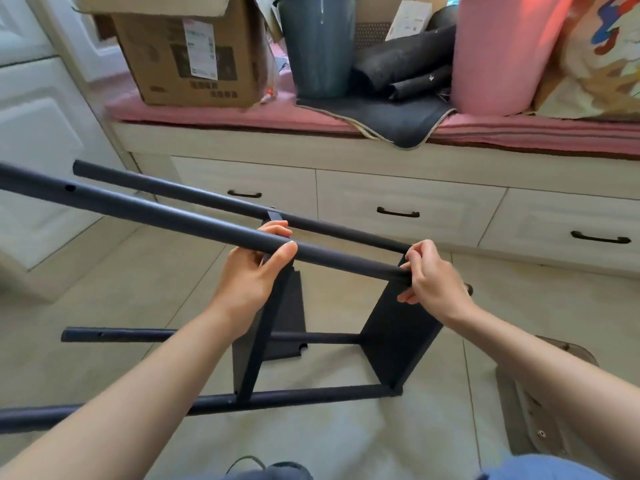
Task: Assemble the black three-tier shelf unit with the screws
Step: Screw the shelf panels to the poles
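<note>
Shelf unit (398, 327) lay on side on tiled floor (145, 292), two panels fitted between four black poles. Left hand (252, 275) grasped upper near pole (156, 213) mid-length; right hand (433, 275) pinched same pole's end at right panel corner. Loose third panel (291, 313) flat beneath. Beyond: drawers (408, 209), cardboard box (180, 53), grey bin (318, 43) on pink cushion (221, 114).

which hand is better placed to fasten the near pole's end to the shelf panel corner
Right, probably. The right hand already pinches the near pole at its end, on the top corner of the right shelf panel. The left hand grips the pole further along, steadying it above the other panel.
</note>
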The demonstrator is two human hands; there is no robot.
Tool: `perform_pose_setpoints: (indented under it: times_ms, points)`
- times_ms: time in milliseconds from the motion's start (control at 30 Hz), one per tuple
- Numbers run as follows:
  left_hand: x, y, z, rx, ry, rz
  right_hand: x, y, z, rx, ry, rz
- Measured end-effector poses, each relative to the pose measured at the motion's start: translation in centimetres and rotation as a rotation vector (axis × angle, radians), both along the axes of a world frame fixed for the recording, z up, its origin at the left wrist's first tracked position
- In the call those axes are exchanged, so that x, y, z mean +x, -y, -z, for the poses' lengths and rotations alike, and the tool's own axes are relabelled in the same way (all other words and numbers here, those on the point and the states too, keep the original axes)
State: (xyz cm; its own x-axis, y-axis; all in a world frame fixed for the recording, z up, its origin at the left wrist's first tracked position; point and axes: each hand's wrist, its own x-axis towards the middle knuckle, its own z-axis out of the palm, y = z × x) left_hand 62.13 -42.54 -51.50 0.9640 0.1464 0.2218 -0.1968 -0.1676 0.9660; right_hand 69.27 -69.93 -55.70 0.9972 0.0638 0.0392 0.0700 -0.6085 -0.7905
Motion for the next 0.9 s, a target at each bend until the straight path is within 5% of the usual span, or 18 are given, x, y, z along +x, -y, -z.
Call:
perform_pose_setpoints:
  times_ms: [467, 900]
  points:
    - [-2.4, -5.2, 7.1, -0.646, -0.104, -0.324, 3.7, -9.4, -1.9, -0.458, -0.05, -0.119]
    - [0.3, -9.8, 11.6, -0.749, -0.412, -0.493, 5.5, -14.1, 3.3, -0.493, 0.093, -0.26]
